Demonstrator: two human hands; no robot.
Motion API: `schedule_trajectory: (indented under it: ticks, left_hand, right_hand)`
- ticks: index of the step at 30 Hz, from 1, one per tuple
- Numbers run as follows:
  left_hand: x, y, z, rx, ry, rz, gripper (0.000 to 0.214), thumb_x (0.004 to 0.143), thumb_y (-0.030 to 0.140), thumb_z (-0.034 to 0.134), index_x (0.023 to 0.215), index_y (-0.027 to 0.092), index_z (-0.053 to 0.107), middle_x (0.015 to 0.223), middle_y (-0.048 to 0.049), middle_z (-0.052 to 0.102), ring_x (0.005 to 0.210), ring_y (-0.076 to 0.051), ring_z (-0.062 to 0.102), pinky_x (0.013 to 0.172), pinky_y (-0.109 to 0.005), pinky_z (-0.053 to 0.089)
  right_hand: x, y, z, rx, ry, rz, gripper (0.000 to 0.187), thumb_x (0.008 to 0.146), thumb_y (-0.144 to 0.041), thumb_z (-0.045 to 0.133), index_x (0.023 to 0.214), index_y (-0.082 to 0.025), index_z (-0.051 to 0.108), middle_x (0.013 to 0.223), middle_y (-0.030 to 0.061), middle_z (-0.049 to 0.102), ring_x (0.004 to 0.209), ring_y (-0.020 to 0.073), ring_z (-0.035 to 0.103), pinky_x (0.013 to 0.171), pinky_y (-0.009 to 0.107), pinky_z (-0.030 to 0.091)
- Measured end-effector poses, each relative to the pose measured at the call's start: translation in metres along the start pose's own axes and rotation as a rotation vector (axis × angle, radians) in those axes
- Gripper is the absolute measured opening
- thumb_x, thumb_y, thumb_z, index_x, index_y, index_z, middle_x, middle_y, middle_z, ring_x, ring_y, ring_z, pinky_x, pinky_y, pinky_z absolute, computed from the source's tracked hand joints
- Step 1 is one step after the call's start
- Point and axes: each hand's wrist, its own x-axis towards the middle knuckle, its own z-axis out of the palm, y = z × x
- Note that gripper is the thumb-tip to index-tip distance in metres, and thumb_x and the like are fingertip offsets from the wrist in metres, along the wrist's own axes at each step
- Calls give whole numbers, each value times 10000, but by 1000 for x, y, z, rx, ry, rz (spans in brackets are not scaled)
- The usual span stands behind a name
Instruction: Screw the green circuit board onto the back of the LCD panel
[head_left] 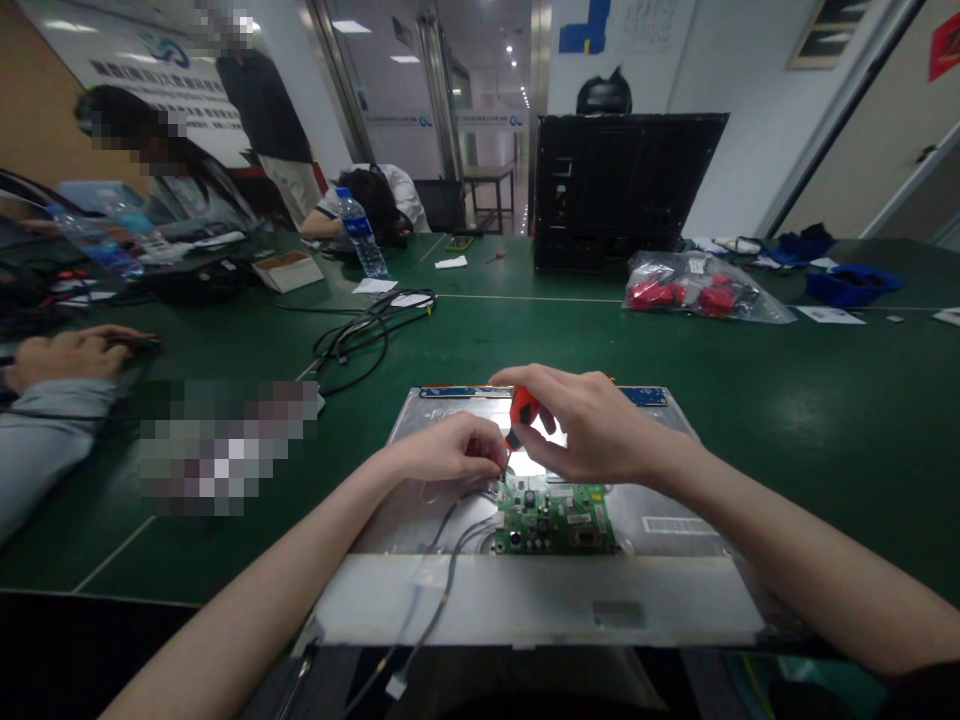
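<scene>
From where I stand: person's R hand [592,425] has thumb + fingers clamped on the red/black handle of a screwdriver [524,408], held tilted, handle up, lower end pointing down at the far L corner of a green circuit board [555,520]. L hand [461,445] is right by that lower end, fingers curled, thumb & index close tog.; can't tell if they're pinching a small part or the tool itself.

Board lies approx. mid-width on the back of a silvery metal panel [540,600], which sits at the near edge of the green table [810,420], in front of the person. Blue strip [649,397] runs along panel's far edge, partly hidden behind the R hand. Grey wires [450,575] run from board's L side over the near edge; white plug [396,686] on the end.

Far L of panel: black cable bundle [367,335], then a water bottle [361,240], upright-ish. Far R: black monitor [626,190], back facing us, w/ a clear bag [697,285] of red items just nearer, blue tray [851,285] further R. At L edge, a co-worker's hand [71,358] rests on sth. dark, can't tell what.
</scene>
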Motion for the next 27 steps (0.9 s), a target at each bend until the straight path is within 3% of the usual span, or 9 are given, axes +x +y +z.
schedule_trajectory:
  ticks: [4,9,19,27]
  left_hand:
    - [-1,2,-1,0,3,6,162,843,312,726,791,159,716,730,-10,676,703,-154,597,655,-243,451]
    - [-1,3,-2,4,-6,2,206,848,340,733,750,162,702,683,-3,655,669,-151,592,621,-237,444]
    - [0,3,1,19,-14,-12,189,822,331,703,736,164,673,642,6,621,622,-144,560,594,-238,417]
    - [-1,6,0,65,-3,-39,125,798,269,669,720,171,674,637,13,610,641,-154,560,606,-246,407]
  right_hand:
    - [1,0,0,-34,-52,33,359,984,-238,517,1321,-121,564,1059,97,749,781,149,659,607,254,365]
    - [0,0,0,-54,-73,36,286,1020,-299,528,1250,-144,597,979,62,764,769,151,676,590,255,330]
    - [0,-4,-1,-5,-74,2,458,971,-210,504,1412,-92,464,1070,110,720,778,149,650,586,249,383]
    - [1,-3,1,-28,-101,49,401,1002,-260,568,1377,-144,483,1031,72,744,768,160,666,587,257,354]
